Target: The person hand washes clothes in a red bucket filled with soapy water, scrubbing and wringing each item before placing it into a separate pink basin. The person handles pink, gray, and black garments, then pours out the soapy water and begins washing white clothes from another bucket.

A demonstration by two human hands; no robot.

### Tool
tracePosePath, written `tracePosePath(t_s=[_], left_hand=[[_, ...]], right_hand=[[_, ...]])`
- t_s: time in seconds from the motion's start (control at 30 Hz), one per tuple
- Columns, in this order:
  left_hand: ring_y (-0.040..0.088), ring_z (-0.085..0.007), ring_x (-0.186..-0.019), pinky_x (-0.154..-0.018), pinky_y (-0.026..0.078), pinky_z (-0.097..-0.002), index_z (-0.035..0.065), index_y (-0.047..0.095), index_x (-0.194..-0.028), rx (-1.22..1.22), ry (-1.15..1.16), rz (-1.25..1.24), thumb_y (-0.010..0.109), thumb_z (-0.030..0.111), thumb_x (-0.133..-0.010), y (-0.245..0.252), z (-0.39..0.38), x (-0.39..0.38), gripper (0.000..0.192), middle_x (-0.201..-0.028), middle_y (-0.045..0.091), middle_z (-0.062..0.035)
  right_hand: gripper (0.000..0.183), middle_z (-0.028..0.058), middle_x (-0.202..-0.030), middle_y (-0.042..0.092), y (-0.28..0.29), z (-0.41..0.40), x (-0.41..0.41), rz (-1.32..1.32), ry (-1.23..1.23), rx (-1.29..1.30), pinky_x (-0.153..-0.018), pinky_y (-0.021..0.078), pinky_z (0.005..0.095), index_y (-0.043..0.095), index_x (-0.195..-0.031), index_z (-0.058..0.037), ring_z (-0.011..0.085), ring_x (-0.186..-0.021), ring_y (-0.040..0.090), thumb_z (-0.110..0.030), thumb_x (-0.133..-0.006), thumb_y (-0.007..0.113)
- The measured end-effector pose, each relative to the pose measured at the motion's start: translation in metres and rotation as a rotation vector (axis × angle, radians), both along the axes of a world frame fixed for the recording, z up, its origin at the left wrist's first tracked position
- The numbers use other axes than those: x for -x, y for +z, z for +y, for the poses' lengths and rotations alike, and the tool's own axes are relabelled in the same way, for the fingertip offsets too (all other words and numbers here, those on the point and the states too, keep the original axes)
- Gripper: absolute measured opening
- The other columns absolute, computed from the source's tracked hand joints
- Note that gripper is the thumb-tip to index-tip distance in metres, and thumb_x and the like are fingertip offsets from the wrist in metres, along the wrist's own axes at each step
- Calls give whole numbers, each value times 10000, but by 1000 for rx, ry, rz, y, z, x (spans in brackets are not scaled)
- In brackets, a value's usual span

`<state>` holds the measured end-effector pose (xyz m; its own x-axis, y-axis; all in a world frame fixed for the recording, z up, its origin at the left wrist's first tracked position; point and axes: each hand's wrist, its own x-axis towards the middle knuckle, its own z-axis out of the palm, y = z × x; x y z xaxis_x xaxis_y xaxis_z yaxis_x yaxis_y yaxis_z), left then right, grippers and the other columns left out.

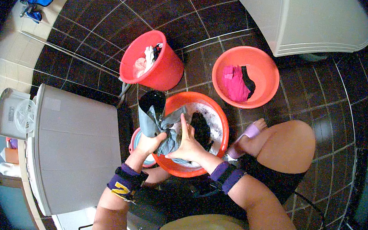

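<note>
An orange-red plastic basin [225,135] stands before me with sudsy water and dark cloth [201,126] in it. Over its left side, my left hand [151,143] grips a grey-blue wet garment [150,122], thumb on top. My right hand [189,145] is spread at the garment's right side, thumb and fingers apart; whether it pinches any cloth is not plain. The lower part of the garment hangs into the basin. Just behind the garment is a black, shiny rounded thing [152,100], partly hidden.
A red bucket [171,71] holds white, pink and dark clothes. An orange basin [267,79] holds a bright pink cloth [236,83] and a black one. A small pink-rimmed basin [133,143] is partly under the big one. A grey appliance [75,151] stands left, a pale cabinet-like object [310,24] upper right.
</note>
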<state>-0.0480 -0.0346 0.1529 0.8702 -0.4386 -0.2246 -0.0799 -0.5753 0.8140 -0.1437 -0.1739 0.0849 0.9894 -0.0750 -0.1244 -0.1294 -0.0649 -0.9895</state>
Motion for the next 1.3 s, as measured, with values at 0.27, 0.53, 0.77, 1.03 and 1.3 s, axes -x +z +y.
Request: tracePosePath(t_s=[0.27,0.53,0.77,1.03,1.3], left_hand=[[587,-196,-940,-851,475,-321,0,526,-1161,68,46,176,606,2,-735,-9,9,3,433,-1057,605,-64],[579,-187,-802,-734,492,-311,-20,542,-1055,127,226,154,577,13,-726,-20,-11,1,332,-923,592,-63],[575,-241,-888,-813,468,-348,-34,517,-1112,-24,215,-92,670,93,-675,-40,-48,-9,480,-978,587,-134],[609,-266,-937,-836,473,-350,-44,568,-1090,-54,-201,-118,677,257,-635,-19,-144,-56,556,-994,619,-206],[549,-377,-1117,-975,415,-407,-87,375,-1296,-329,-370,-177,608,393,-748,-23,-271,-69,764,-1185,540,-306]], right_hand=[[1048,265,-1342,360,-25,3,-5,-156,204,-454,-1048,349,444,248,-1382,-73,370,-1257,412,-345,-559,839],[947,249,-1172,561,-7,-2,4,-11,96,-42,-929,446,408,265,-1363,-45,382,-1088,561,-364,-628,770],[903,245,-1064,614,13,-18,5,173,60,45,-855,481,458,290,-1339,-69,408,-976,601,-381,-630,755],[729,89,-1155,562,-3,-63,-10,-88,-343,-257,-968,411,336,458,-1222,-19,199,-1086,536,-198,-620,828],[587,66,-1142,596,-42,-162,-38,-63,-591,-559,-900,460,335,484,-1239,-46,186,-1035,573,-123,-715,739]])
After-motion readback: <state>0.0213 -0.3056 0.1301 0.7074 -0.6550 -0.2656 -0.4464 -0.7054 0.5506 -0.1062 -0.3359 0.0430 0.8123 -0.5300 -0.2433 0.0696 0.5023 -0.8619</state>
